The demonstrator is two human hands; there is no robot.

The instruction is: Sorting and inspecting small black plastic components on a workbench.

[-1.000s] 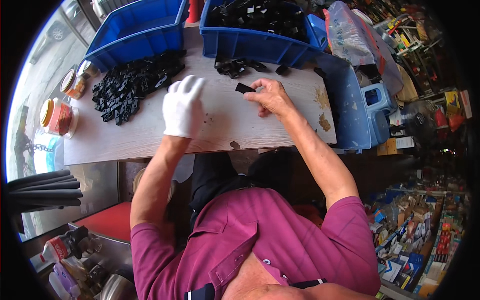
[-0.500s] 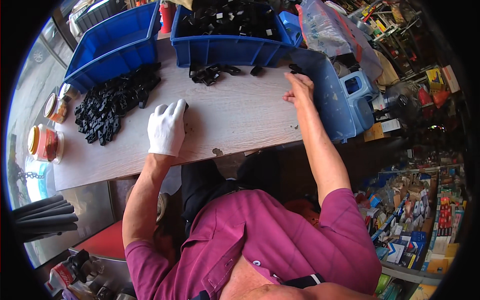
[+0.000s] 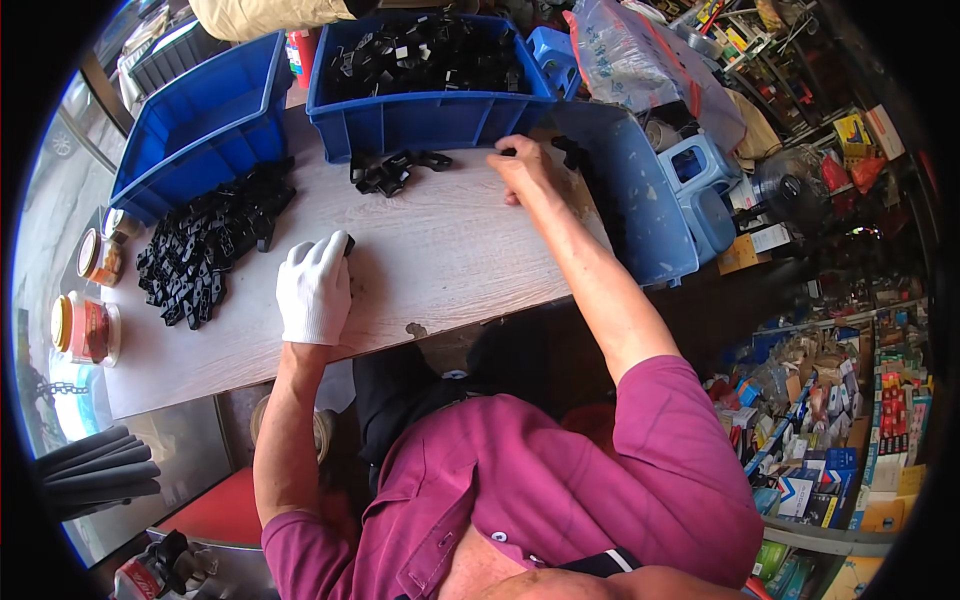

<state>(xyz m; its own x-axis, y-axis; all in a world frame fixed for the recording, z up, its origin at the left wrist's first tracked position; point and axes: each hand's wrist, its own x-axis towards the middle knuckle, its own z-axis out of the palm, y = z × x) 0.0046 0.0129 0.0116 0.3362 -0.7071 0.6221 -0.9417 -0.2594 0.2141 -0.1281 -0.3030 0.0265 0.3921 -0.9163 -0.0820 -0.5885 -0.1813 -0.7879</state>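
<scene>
A: The hands first. The left hand [image 3: 315,288], in a white glove, lies palm-down on the table [image 3: 450,250] left of centre, folded over a small black part [image 3: 349,243] that just peeks out by the fingers. The bare right hand [image 3: 525,168] is up at upper centre, fingers narrowed on another black piece [image 3: 507,152] at the foot of the middle bin.

B: And what has changed?

A: A second ago the right hand sat mid-table beside the glove with a piece in it; half a second ago it was out at the right-hand bin. Now it is back by the middle bin's wall, so I judge one piece is dealt with and the next is being picked up. The glove has barely shifted.

B: Largest things?

A: The middle blue bin [image 3: 430,120], full of black parts, at top centre; an empty blue bin [image 3: 195,115] at upper left; a third, tilted bin [image 3: 640,215] hanging off the table's right edge. Then the big pile of black parts [image 3: 205,260] at left, and a small cluster [image 3: 390,172] below the middle bin.

B: Room to move?

A: The wood between the hands is bare down to the near edge. Two jars [image 3: 90,290] crowd the left edge.
</scene>
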